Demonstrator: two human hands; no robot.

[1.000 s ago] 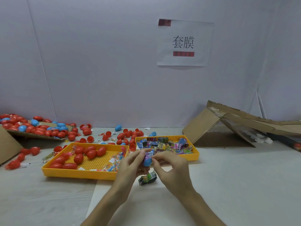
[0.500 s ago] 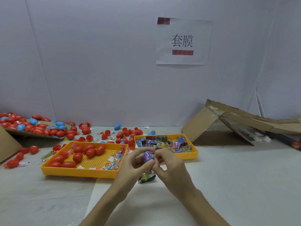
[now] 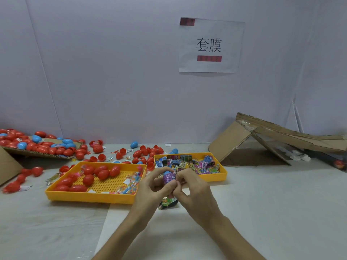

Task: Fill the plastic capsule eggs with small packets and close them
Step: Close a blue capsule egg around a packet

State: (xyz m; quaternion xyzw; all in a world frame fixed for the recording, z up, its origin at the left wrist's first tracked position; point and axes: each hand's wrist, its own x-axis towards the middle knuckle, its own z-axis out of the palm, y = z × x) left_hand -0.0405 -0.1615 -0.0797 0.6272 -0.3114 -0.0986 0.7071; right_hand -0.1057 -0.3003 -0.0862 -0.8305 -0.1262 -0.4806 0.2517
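Both hands meet at the table's middle around a blue capsule egg [image 3: 166,173] with a purple packet [image 3: 169,178] wrapped on it. My left hand [image 3: 150,186] grips the egg and packet from the left. From the right, my right hand [image 3: 191,190] pinches the packet's edge. A green packet [image 3: 167,202] lies on the table just under the hands. Behind them a yellow tray [image 3: 223,175] holds several colourful packets [image 3: 197,163]. A larger yellow tray [image 3: 90,197] to the left holds several red eggs [image 3: 102,172].
Many red and blue eggs [image 3: 43,145] lie on flat cardboard and the table at the far left. A collapsed cardboard box [image 3: 262,141] stands at the right. White paper [image 3: 169,231] covers the table near me. A paper sign [image 3: 210,45] hangs on the wall.
The egg turned in my hands: earlier its blue half faced me, now the purple packet covers most of it. Both hands stayed in place, fingers shifting closer around it.
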